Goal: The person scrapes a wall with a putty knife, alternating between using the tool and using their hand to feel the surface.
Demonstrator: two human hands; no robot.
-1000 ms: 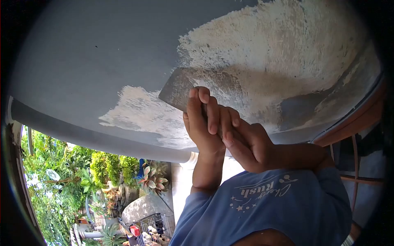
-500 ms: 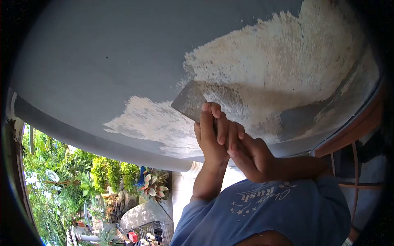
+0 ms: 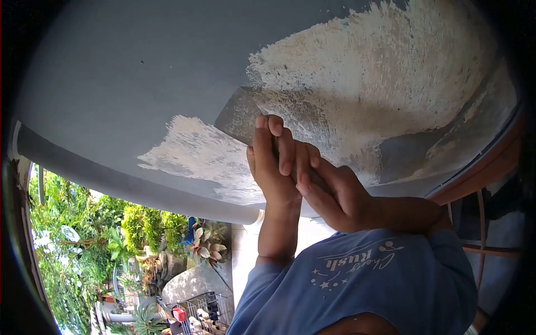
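Both hands are closed on the scraper (image 3: 241, 117): the left hand (image 3: 272, 167) presses fingers along its flat metal blade, and the right hand (image 3: 340, 198) wraps the hidden handle just behind. The blade lies tilted against the ceiling (image 3: 128, 72) at the ragged edge between smooth grey paint and the scraped patch (image 3: 391, 78) — rough, chalky, cream. Unbroken grey paint stretches to the left. A rounded beam (image 3: 139, 190) borders the ceiling — garden plants (image 3: 89, 234) beyond.
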